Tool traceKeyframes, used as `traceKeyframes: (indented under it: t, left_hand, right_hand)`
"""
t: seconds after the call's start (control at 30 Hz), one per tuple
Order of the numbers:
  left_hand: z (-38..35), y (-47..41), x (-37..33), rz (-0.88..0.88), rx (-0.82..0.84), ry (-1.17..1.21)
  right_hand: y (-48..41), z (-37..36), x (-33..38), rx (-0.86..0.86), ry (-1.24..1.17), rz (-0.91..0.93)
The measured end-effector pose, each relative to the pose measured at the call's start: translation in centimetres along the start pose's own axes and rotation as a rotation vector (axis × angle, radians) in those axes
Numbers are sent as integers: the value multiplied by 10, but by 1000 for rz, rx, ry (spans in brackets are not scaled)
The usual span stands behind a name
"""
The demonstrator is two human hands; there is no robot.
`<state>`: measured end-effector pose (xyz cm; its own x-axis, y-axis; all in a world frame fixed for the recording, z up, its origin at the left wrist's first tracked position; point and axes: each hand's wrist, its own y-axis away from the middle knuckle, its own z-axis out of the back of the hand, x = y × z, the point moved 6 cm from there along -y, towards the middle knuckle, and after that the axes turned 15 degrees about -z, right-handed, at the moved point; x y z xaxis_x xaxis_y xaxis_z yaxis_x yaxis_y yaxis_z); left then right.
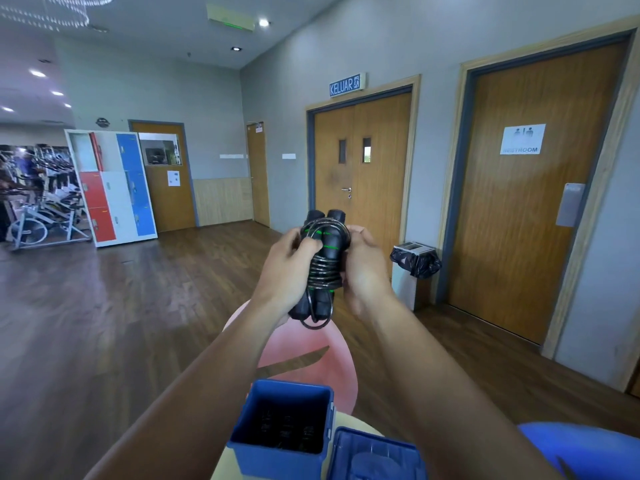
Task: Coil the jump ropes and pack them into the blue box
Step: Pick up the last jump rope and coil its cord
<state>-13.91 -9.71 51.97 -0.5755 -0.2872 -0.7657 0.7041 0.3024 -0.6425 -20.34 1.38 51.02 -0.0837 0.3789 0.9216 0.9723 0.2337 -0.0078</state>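
**Rope Bundled Above the Open Box**

Gripping from both sides, the left hand (284,268) and the right hand (363,268) were closed around one jump rope (320,268), its two black handles laid side by side with the cord wound around their middle. The bundle stood nearly upright, long axis running from the handle tops down to a small loop of cord hanging at the bottom. It was held out in the air, well clear of any surface.

The blue box (277,455) sat directly below and nearer the body, mouth open upward, with dark coils that looked like ropes already inside. Its lid (374,459) lay just beside it on the right. Both rested on a pale round surface (221,469) at the lower edge of view, with a pink seat (304,368) beyond. The box lay slightly toward the left arm's side, so the left hand seemed the nearer one for lowering the bundle end-first.

Around stood a wood-floored hall (104,306), wooden doors (363,161), a restroom door (533,188), coloured lockers (114,185), exercise bikes (38,216) and a lined bin (415,261).
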Motion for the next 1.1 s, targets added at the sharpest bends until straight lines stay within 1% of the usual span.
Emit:
traceKeyframes:
  t: [0.03,0.1,0.17,0.23,0.3,0.37,0.5,0.6,0.77,0.97,1.1]
  left_hand:
    - [-2,-1,1,24,6,-14]
    - [-5,-2,9,70,51,-43]
    - [-8,0,18,126,133,-78]
    - [-9,5,26,211,180,-51]
    - [-10,11,32,318,139,40]
    - [-11,14,38,380,73,88]
    - [-14,17,45,311,-26,75]
    - [-16,15,47,227,-23,-7]
    - [-17,11,54,120,20,-128]
    - [-18,5,58,180,87,-98]
    - [-20,6,57,193,90,-120]
  right_hand:
    - [0,-2,-2,-53,-1,51]
    - [2,-3,-10,-119,8,84]
    - [5,-2,-19,-135,104,50]
    - [4,2,-26,-126,163,49]
    - [4,2,-31,-112,194,28]
    - [0,2,-38,-98,198,-3]
    - [-8,1,-48,-134,219,-24]
    - [-12,4,-51,-157,208,-18]
    - [-14,10,-59,-152,137,-88]
    - [-13,13,-58,-168,239,19]
    - [-11,16,-61,-151,266,62]
